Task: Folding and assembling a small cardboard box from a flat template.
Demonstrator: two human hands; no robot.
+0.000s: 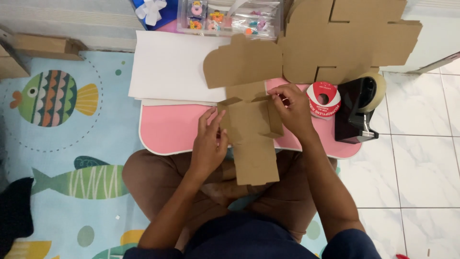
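A flat brown cardboard box blank (251, 115) lies across a small pink table (167, 127), with its lower end over my lap. My left hand (208, 144) presses the blank's left side flap, fingers spread against the fold. Over on the other side, my right hand (293, 110) pinches the upper right flap near the top crease. The side flaps stand partly folded up.
A second cardboard blank (345, 38) lies at the back right, white sheets (170, 64) at the back left. Behind these sit a black tape dispenser (357, 110), a red ribbon spool (323, 98) and a clear box of small colourful items (230, 17). A fish-patterned mat (62, 144) covers the floor.
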